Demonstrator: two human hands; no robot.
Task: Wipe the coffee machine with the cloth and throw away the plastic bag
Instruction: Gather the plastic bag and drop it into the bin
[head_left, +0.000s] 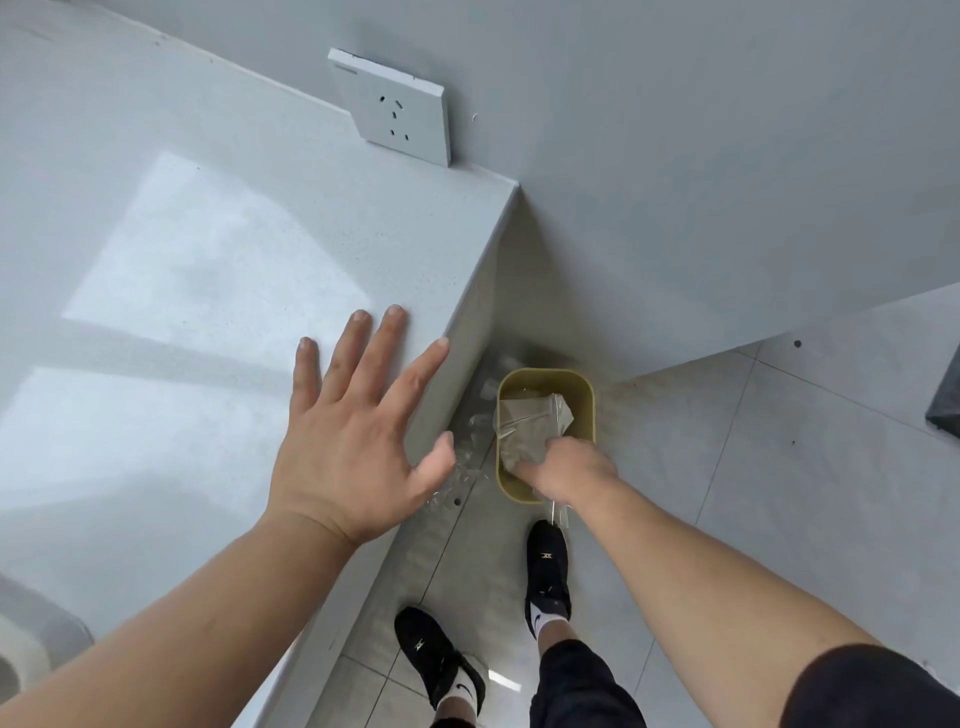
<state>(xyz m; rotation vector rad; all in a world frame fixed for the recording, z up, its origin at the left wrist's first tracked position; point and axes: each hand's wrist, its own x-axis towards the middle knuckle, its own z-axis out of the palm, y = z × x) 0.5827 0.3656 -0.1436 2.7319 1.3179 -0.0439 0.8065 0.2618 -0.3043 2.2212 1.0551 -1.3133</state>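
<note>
The clear plastic bag (535, 421), crumpled, sits in the mouth of the yellow bin (588, 395) just right of centre frame, most of it inside the rim and a strip trailing out past my wrist. My right hand (569, 470) reaches down to it, its fingers (522, 470) curled round the bag's near end. I judge the grip is there to push the light plastic down so it does not spring back out.

The bin stands on the tiled floor (779, 467), tucked into the corner where the surface (182, 260) ends against the grey wall (675, 156), which is why I have to lean over and reach low. My shoes (548, 571) are planted just short of it at lower centre.

My left hand (353, 431) is at centre left over the edge of the surface, fingers (387, 338) spread wide and straight and the thumb past the edge, probably for balance. Whether the palm touches I cannot tell. A socket (397, 111) sits on the wall at upper centre. Neither coffee machine nor cloth is in view, and throwing away the bag looks nearly done.
</note>
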